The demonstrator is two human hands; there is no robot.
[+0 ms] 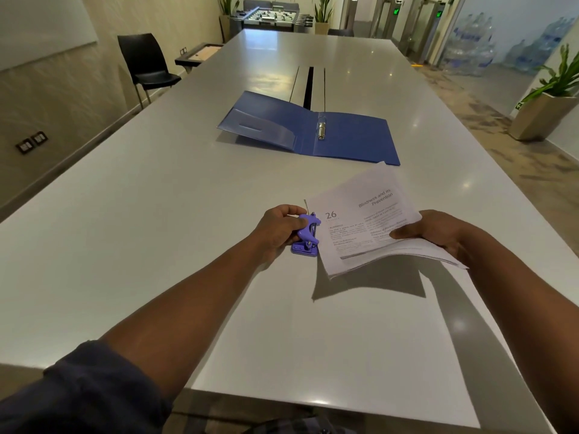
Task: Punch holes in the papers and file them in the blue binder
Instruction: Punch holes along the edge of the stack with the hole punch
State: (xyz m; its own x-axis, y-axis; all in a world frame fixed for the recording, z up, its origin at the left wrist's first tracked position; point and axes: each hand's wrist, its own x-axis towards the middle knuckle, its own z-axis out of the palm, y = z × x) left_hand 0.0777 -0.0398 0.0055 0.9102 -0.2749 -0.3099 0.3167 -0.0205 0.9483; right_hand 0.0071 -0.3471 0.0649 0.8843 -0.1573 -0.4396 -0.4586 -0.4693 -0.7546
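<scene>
Table [156,233] — long, pale grey, running away toward 12 o'clock; a dark cable slot [310,87] along its centre line.

Blue binder [313,133] — lies open and flat on the table at 12 o'clock from the hands, well apart from them. Metal ring mechanism [321,128] at the spine; clear pocket on the inside of the left cover, which tilts up slightly off the surface.

Hole punch [305,234] — small, purple, base resting on the table. Left hand [279,228] grasps it, fingers curled round its lever from the 9 o'clock side.

Papers [372,220] — a stack of printed sheets, top page headed "26" and "Blindness and its Prevention". Right hand [438,234] clasps the stack at its 3 o'clock edge, thumb on top, fingers beneath; that side is lifted off the table and casts a shadow below. The 9 o'clock edge of the stack sits just beside the punch; whether it is inside the punch's slot I cannot tell.

Surroundings — black chair [147,64] at 10 o'clock beside the table; potted plant [548,101] at 2 o'clock on the floor; foosball table [271,15] at the far end of the room; stacked water bottles [470,48] beyond glass at 1 o'clock.
</scene>
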